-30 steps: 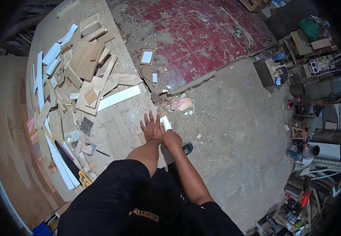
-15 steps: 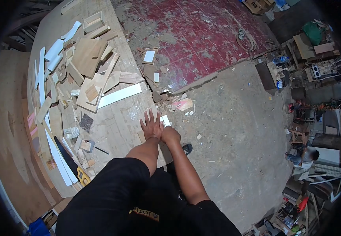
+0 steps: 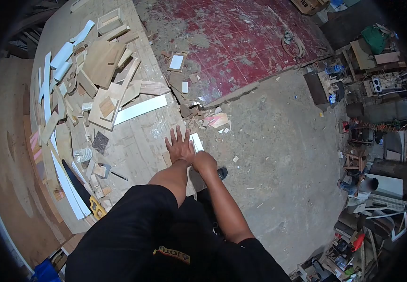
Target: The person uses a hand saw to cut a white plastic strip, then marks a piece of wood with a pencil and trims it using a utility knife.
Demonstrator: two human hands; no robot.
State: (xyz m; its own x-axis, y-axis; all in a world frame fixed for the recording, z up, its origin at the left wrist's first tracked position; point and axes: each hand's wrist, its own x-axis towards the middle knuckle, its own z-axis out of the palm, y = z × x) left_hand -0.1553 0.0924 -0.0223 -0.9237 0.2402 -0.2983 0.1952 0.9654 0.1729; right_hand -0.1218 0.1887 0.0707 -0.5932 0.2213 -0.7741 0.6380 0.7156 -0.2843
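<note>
Your left hand lay spread on the worktop beside the white strip; your right hand was curled closed.

Woodworking workshop, with handsaw and scattered wood offcuts.

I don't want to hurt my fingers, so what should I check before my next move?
1. Left hand open, fingers spread: ok.
2. Hands well apart: not ok, the right hand is right beside the left.
3. Right hand's grip: cannot tell, it is closed and hides its contents.
4. White piece fully in view: not ok, partly hidden at the hands.
5. Handsaw away from both hands: ok.
</note>
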